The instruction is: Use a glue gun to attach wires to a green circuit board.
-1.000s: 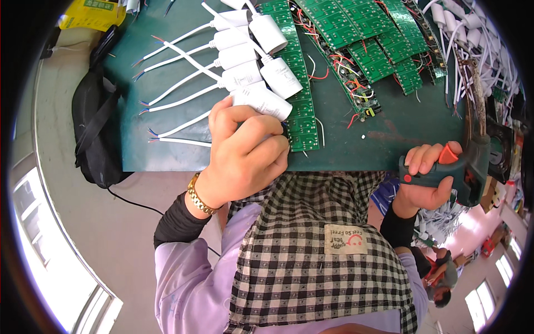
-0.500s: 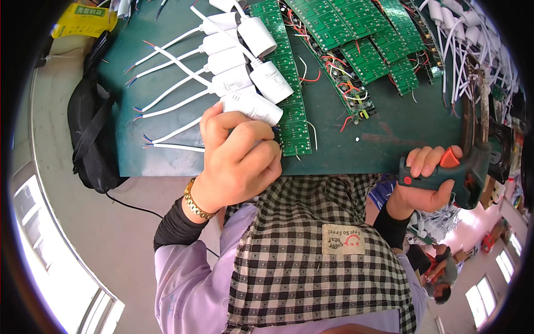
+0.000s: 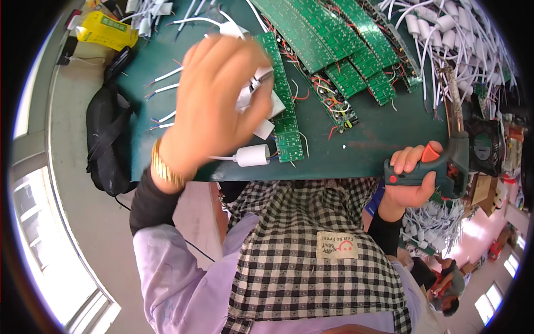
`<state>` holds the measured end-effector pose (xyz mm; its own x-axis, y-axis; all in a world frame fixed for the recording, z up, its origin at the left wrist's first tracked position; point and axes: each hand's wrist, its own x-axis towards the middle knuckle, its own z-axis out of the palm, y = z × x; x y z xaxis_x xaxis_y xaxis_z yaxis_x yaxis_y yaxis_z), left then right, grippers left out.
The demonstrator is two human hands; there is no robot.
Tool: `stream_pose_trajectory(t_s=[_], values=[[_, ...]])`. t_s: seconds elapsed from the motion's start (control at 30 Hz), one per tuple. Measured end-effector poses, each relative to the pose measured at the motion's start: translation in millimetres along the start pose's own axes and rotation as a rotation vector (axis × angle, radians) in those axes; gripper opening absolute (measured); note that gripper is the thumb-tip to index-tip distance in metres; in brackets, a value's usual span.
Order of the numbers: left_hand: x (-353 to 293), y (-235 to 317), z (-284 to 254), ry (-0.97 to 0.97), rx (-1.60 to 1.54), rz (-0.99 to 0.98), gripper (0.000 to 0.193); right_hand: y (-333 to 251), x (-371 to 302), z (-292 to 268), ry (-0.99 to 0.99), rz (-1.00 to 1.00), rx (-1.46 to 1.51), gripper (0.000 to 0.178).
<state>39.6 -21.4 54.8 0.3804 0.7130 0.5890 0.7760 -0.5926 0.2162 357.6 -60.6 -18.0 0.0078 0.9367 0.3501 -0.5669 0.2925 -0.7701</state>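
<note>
My left hand point(image 3: 222, 94), smeared by motion, is over the row of white plastic cylinders with cable tails at the table's left. Parts of several cylinders show past its thumb and fingers; whether it grips one I cannot tell. Below it, near the table's front edge, lies one white cylinder point(image 3: 253, 155) on its side, its wires toward the end of a green circuit board strip point(image 3: 288, 146). At the right, my right hand point(image 3: 413, 175) is closed round the handle of a dark green pistol-grip tool point(image 3: 445, 179) with an orange trigger.
Overlapping green circuit board panels point(image 3: 317, 33) with loose wires lie at the back middle. A heap of white cabled cylinders point(image 3: 445, 33) is at the back right. A black bag point(image 3: 105, 142) and a yellow packet point(image 3: 105, 30) are at the left. A person point(image 3: 448, 284) is in the background.
My left hand has moved up and left, away from the front cylinder. That cylinder now lies alone nearer the front edge. My right hand keeps its hold on the tool.
</note>
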Motion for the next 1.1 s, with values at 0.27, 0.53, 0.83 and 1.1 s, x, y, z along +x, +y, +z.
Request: stream_pose_trajectory(t_s=[0.27,0.53,0.83,1.1], values=[[18,-61,13,-0.511,0.180,-0.175,0.035,6,-8,9,0.068,-0.071,-0.002,0.053],[-3,-50,-43,-0.522,-0.457,-0.210,0.024,6,-15,5,0.095,-0.061,0.078,0.054],[70,11,-100,-0.141,-1.017,-0.245,0.040,-16,-23,-3,0.227,-0.255,0.096,0.051],[265,10,-48,0.315,-1.629,-0.250,0.046,-56,-47,-16,0.487,-0.591,-0.115,0.046]])
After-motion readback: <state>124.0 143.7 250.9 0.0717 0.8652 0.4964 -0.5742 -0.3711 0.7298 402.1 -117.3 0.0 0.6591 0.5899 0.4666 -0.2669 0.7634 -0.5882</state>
